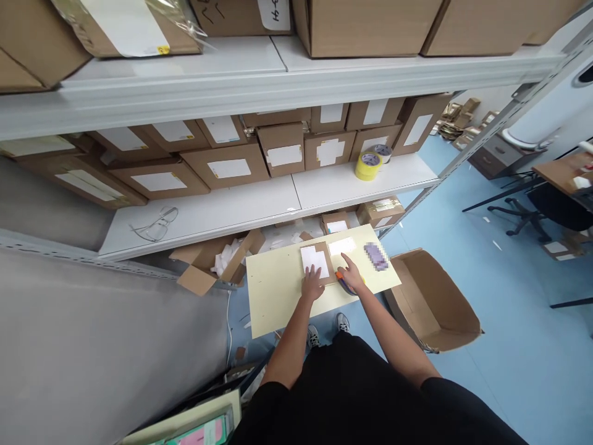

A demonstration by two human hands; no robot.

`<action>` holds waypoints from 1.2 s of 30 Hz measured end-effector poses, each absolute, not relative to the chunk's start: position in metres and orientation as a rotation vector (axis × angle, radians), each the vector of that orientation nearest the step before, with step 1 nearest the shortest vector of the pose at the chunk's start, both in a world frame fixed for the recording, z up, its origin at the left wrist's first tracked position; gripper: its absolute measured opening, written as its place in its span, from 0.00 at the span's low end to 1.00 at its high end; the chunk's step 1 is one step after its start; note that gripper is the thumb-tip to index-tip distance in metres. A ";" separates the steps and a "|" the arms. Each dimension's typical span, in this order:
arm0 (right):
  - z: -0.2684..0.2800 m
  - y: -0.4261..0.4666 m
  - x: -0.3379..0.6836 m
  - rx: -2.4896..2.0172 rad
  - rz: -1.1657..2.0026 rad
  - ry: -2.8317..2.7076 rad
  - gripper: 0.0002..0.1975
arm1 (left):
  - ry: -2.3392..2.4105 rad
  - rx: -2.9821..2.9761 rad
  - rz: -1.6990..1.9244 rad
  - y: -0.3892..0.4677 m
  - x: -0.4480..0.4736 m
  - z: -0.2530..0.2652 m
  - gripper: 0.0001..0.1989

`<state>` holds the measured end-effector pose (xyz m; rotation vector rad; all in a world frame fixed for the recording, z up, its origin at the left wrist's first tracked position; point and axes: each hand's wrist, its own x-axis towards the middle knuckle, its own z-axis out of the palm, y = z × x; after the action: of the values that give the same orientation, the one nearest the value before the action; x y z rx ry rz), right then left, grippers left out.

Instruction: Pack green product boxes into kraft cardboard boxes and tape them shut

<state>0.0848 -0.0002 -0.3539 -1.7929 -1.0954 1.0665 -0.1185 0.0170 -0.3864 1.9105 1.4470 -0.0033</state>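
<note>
A flat cardboard box (pixel 332 272) with white labels lies on the cream board (pixel 273 290). My left hand (pixel 313 285) rests on its white label (pixel 311 258), fingers spread and holding nothing. At the box's right side, my right hand (pixel 351 274) is closed around an orange and dark blue tool (pixel 340 278), largely hidden under the palm; its kind is unclear. The right index finger stretches toward a white paper slip (pixel 341 245) at the box's upper right. Farther right on the board lies a purple, blurred-out object (pixel 376 256).
An open empty carton (pixel 433 300) stands on the floor at right. Another open carton (pixel 222 259) with white packing is at left. The shelf (pixel 241 201) ahead carries labelled boxes (pixel 229 165), tape rolls (pixel 368 165) and glasses (pixel 157 225).
</note>
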 end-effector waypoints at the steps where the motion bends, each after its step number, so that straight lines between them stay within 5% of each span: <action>1: -0.358 0.004 0.090 -1.814 1.067 -1.084 0.36 | 1.460 1.954 -0.085 0.015 -0.116 -0.386 0.46; 17: -0.466 0.123 0.180 -2.532 1.171 -0.945 0.34 | 1.602 1.791 -0.374 0.002 -0.120 -0.377 0.52; 21: -0.484 0.135 0.181 -2.578 1.171 -0.979 0.26 | 1.583 1.714 -0.393 0.007 -0.120 -0.373 0.53; 27: -0.472 0.127 0.191 -2.509 1.111 -1.125 0.10 | 1.551 1.639 -0.413 0.016 -0.124 -0.374 0.54; 32: -0.439 0.112 0.203 -2.408 1.021 -1.269 0.10 | 1.543 1.618 -0.420 0.022 -0.126 -0.374 0.54; 36: -0.411 0.094 0.211 -2.250 0.990 -1.382 0.10 | 1.709 1.600 -0.349 0.037 -0.106 -0.363 0.42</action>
<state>0.2106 0.0944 -0.4109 -2.2502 -1.3816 0.9896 -0.1055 0.0374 -0.3631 1.6003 1.7094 -0.3493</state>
